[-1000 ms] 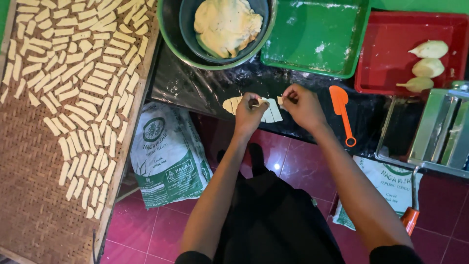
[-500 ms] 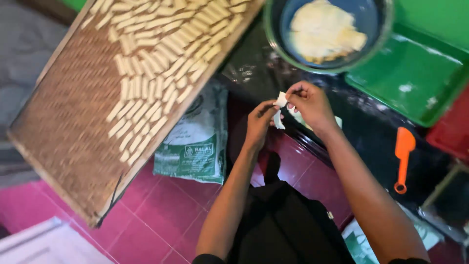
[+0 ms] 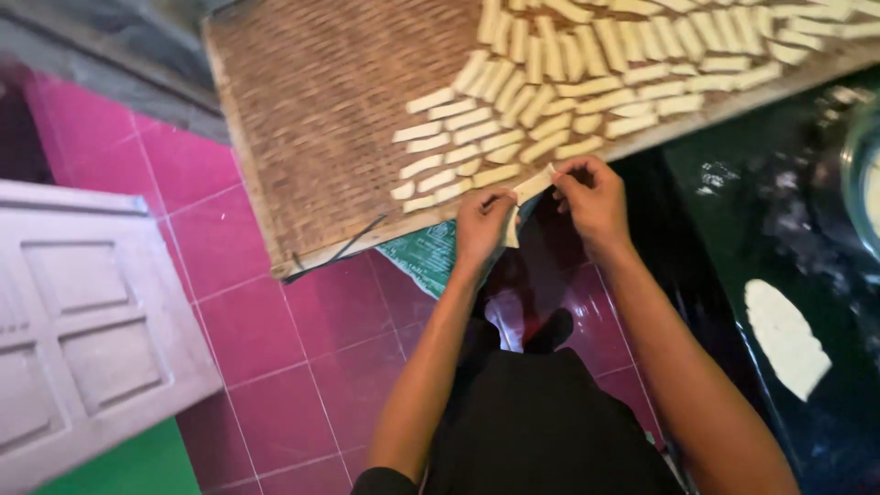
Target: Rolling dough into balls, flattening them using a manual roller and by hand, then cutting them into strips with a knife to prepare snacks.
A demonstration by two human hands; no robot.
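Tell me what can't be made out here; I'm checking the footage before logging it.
Head view, the only one:
- Dough strip: its lower end is hidden behind the left hand.
- Woven tray: cut off by the top edge.
- Bowl: mostly cut off by the right edge.
- Printed sack: mostly hidden under the tray.

One camera only, worn on the head, looks steeply down along both forearms from close range. The left hand and right hand sit just above the frame's middle; beyond the fingers lies a woven tray, to their right a black sheet, below them pink floor tiles. The view is tilted, so no other view overlaps it
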